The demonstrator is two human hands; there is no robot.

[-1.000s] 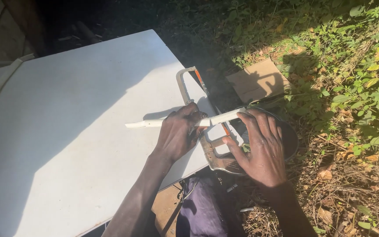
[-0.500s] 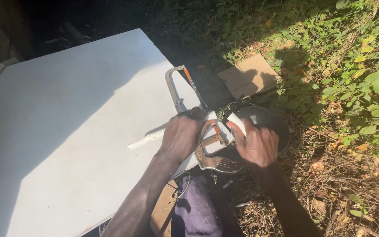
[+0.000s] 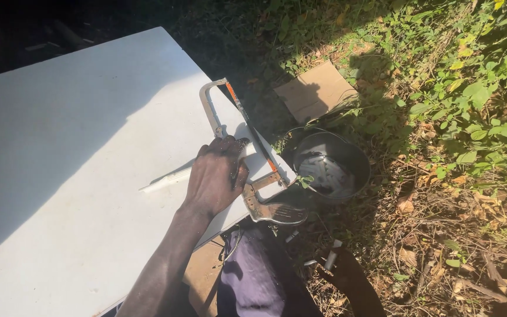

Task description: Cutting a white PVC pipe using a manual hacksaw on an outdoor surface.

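- Sunlit ground with dry leaves and green weeds lay to my right, and a white board (image 3: 71, 152) served as the bench in front of me, half in shadow.
- My left hand (image 3: 217, 175) lay flat on a thin white pipe (image 3: 165, 180), fingers together and pressing it down against the board near the edge; one end of the pipe stuck out to the left of my hand.
- A hacksaw (image 3: 242, 152) rested just beside that hand at the board's edge, its frame lying on the white surface and its handle jutting over the side.
- My right hand (image 3: 338, 267) hung low by the ground, fingers closed on a short white pipe offcut (image 3: 333, 253).
- A dark round pan (image 3: 330, 167) sat on the ground near the board, with pale pieces inside.
- A flat piece of cardboard (image 3: 315, 91) lay farther off among the weeds.
- I judged the pipe light, stiff and smooth, apt to roll, so best pinned from above close to the cut.
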